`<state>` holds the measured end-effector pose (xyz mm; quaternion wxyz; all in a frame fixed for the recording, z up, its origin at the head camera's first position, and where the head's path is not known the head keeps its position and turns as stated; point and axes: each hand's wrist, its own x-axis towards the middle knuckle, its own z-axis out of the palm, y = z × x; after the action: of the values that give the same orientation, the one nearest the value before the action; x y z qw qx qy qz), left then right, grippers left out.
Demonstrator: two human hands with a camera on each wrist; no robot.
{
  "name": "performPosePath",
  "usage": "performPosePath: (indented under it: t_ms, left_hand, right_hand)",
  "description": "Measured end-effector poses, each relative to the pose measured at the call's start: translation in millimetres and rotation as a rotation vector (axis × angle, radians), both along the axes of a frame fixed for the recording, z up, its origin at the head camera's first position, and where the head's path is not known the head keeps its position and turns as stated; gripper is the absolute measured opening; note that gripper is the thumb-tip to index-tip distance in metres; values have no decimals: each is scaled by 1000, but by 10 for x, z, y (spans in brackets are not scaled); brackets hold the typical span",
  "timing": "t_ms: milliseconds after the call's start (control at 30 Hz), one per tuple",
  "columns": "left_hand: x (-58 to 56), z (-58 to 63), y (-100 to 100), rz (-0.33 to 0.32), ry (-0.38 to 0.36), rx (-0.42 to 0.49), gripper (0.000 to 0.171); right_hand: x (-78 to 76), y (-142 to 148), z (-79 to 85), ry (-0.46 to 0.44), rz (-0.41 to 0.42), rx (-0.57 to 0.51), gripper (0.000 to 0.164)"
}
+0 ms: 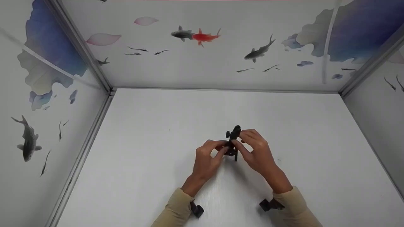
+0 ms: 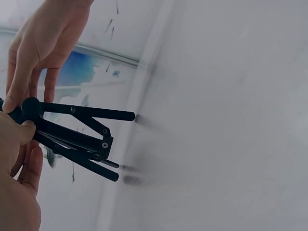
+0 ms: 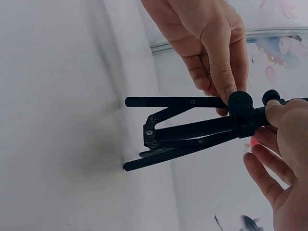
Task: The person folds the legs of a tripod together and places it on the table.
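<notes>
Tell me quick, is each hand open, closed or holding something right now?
Left hand: holding the black tripod, pinched between thumb and fingers.
Right hand: holding the same tripod, higher up.

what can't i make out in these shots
Upper end of the black tripod: cut off by the right edge, right wrist view.
Its middle: partly covered by the left hand and right hand, head view.
Third leg: mostly behind another leg, right wrist view.
Faint mark on the table: too small, head view.
</notes>
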<state>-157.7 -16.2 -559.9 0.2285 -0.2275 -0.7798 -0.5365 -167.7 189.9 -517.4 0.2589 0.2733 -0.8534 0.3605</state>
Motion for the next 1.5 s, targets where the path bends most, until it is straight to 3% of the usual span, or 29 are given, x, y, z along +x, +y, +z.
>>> performPosePath:
  t_ms: [433,867,1000,1233,1500]
  left_hand:
    - [3,-9,-1,-17,0,10,17]
    - [-44,-39,-29,-64,-9,39,20]
    - [-70,-73,-81,-111,-68,8,21]
    - [-104,-152,-219,-200,-261,-107,18]
    - [-136,-214,-246,-244,-297,-180,21]
  right_hand:
    - [17,8,48,19,1,57,17]
    - [7,12,17,-22,81,-22,23]
    - [10,7,0,-24,90,-28,22]
    - [9,3,-16,-33,110,-61,26]
    - [6,29,-30,-82,110,-69,25]
